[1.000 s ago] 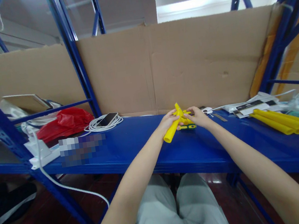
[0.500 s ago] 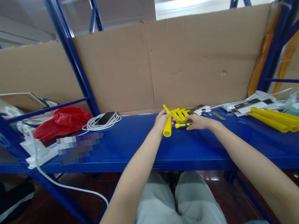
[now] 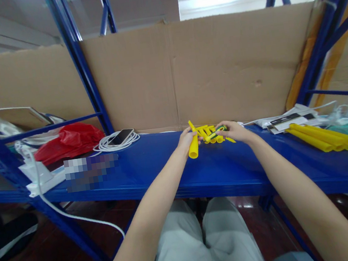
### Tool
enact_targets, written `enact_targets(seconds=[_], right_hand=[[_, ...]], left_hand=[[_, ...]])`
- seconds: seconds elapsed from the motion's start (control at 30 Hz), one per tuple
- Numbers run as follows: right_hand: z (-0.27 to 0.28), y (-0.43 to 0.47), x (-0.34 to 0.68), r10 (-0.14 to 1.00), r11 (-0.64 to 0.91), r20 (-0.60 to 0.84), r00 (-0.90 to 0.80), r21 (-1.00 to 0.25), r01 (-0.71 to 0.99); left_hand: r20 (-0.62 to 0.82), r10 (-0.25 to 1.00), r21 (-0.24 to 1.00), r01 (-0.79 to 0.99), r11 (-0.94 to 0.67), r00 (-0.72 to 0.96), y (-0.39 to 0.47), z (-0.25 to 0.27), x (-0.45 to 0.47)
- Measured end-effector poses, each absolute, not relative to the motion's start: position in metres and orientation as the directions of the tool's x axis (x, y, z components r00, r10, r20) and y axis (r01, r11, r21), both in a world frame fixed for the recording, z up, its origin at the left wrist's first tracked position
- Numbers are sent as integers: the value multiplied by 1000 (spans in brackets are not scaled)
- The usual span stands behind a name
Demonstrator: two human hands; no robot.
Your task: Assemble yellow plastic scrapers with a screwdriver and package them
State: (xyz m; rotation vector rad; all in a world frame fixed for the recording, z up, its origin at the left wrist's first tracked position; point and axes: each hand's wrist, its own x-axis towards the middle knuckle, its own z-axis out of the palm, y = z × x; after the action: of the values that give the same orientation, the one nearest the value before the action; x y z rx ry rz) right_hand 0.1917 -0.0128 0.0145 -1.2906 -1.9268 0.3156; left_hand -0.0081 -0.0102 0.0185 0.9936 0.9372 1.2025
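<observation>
My left hand is closed around a yellow plastic tube, whose wide open end tilts down toward me and whose thin end points away. In my right hand is a slim yellow-and-green handled tool, slanting toward the tube; its exact kind is too small to make out. Beneath and behind the tool lie several more yellow tubes with thin stems. A small yellow piece rests just below my right fingers.
Several long yellow tubes lie at the right of the blue shelf, near white packets. To the left are a phone on coiled white cable, a red bag and a white power strip. Cardboard stands behind.
My right hand has lifted the yellow-and-green handled tool from lower down and tilted it up over the tubes. My left hand keeps its hold on the tube. The view has shifted slightly.
</observation>
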Motion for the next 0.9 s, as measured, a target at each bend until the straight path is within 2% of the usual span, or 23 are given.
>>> enact_targets(seconds=[0.1,0.23,0.5,0.7,0.9], right_hand=[[17,-14,190,829,470,557,-46,-651,595],[18,-14,190,783,461,616,88,-668,584],[22,-11,193,719,535,641,268,-757,376],[21,-9,191,720,555,625,302,-780,290],[21,-9,188,743,537,603,292,-796,279]], left_hand=[[-53,990,951,-296,89,127,-10,19,-8],[-52,989,949,-302,91,135,-9,18,-9],[-69,983,956,-270,115,171,-6,17,-8],[-93,966,953,-259,156,240,-6,19,-9],[-87,963,953,-261,155,255,-9,21,-8]])
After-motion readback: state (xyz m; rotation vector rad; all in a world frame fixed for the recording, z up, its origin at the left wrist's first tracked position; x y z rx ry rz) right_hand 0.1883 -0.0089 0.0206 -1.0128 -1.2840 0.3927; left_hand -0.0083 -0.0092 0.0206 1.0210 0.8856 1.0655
